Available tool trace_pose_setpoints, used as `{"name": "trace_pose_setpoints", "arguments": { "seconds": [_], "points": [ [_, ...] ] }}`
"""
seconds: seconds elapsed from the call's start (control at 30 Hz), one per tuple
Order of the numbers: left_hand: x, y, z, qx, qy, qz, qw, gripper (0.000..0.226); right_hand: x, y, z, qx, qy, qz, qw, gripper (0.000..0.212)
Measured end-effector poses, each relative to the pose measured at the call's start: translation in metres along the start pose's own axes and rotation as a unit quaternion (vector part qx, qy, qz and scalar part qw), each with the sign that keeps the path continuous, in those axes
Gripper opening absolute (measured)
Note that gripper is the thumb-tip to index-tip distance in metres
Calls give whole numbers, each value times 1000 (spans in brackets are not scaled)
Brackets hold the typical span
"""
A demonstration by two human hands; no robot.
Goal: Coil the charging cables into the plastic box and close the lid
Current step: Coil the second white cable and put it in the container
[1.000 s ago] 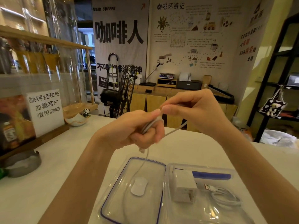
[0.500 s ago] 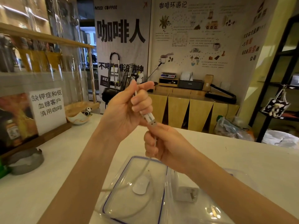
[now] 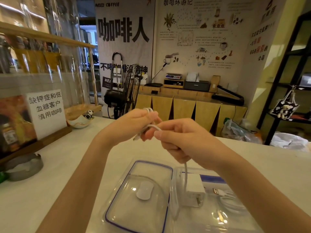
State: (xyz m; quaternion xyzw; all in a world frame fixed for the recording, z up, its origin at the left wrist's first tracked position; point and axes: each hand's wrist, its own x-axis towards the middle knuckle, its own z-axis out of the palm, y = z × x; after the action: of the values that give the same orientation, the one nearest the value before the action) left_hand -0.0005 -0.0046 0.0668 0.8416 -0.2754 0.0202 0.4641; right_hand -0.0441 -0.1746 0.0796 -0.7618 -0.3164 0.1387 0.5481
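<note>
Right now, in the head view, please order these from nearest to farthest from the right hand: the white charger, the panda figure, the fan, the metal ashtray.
From the right hand:
1. Charger, just below it, in the box.
2. Fan and panda figure: too close to call; the fan is behind the counter, the panda at the counter's left.
3. Ashtray, far left on the counter.

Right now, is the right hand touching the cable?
Touching. The head view shows the right hand closed around the white cable: the cable runs from the left hand into the right fist and hangs out below it.
</note>
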Motion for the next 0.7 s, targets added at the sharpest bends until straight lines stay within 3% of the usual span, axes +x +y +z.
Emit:
{"name": "trace_pose_setpoints", "arguments": {
  "seconds": [0.07,0.17,0.27,0.33,0.47,0.5,0.57,0.7],
  "points": [
    [-3,3,-2,-64,-100,-18,993,48,0,-3,-7,-21,16,-18,999,18],
    [-6,0,-12,-201,-216,-24,955,51,5,-5,-16,-42,64,-61,995,20],
    [-7,-1,-17,-320,-336,13,886,48,12,-3,-18,-14,100,-101,990,21],
    [-7,1,-17,-413,-372,50,830,45,18,-2,-16,14,104,-124,987,20],
    [-9,13,-17,-656,-340,122,662,41,28,10,-11,90,131,-118,980,19],
    [-10,16,-18,-692,-307,134,640,40,30,15,-8,100,126,-100,982,20],
    [-8,18,-19,-726,-215,150,636,37,30,24,1,104,95,-65,988,21],
    [-2,9,-16,-724,-75,127,674,46,24,30,16,97,46,-16,994,24]
  ]
}}
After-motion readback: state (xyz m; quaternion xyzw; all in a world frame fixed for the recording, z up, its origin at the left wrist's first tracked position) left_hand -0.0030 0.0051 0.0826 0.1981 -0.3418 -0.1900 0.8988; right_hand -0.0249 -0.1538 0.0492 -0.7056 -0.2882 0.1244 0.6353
